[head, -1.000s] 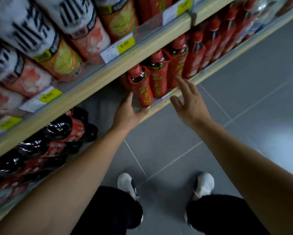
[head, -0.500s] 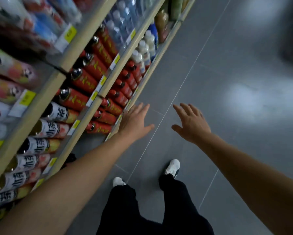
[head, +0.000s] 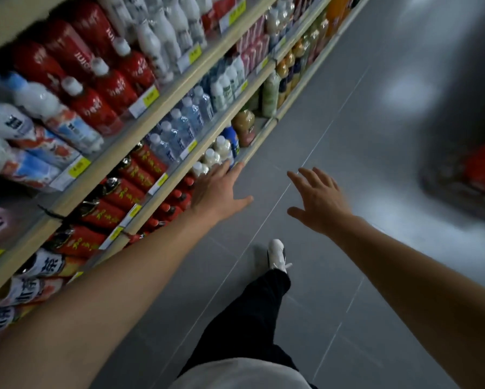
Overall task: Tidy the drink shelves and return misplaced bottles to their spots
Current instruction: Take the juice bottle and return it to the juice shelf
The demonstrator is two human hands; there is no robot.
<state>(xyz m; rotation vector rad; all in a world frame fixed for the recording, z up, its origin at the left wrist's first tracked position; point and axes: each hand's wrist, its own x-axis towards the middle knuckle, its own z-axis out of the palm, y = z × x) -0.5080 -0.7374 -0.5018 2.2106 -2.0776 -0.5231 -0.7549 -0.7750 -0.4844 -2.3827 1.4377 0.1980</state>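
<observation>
The fingers (head: 230, 169) of the left hand (head: 217, 193) are straight and spread wide, holding nothing; their tips lie just at the front edge of the lowest shelf (head: 259, 138), in front of a small cluster of white-capped bottles (head: 212, 157). Whether the tips touch that edge cannot be told. The right hand (head: 318, 200) is out over the grey floor (head: 348, 122), well apart from the shelves, its fingers (head: 308, 175) likewise spread wide and empty, thumb pointing left.

Left of the left hand, red bottles with yellow lettering (head: 136, 175) lie in rows on the middle shelf, and more red-capped ones (head: 176, 200) sit on the lowest shelf behind the wrist. Farther along stand clear water bottles (head: 189, 115), a blue-and-white bottle (head: 231, 137) and a brown bottle (head: 244, 126) by itself on the lowest shelf. On the upper shelf (head: 140, 130) are large red bottles with white caps (head: 101, 88) and white bottles (head: 162, 43). Yellow price tags (head: 78, 168) line the shelf edges. At the near left are bottles with black-and-white labels (head: 43, 266).

Below, a leg in dark trousers (head: 249, 318) ends in a white shoe (head: 276, 252) on the floor. At the far right a red object (head: 482, 161) is blurred.
</observation>
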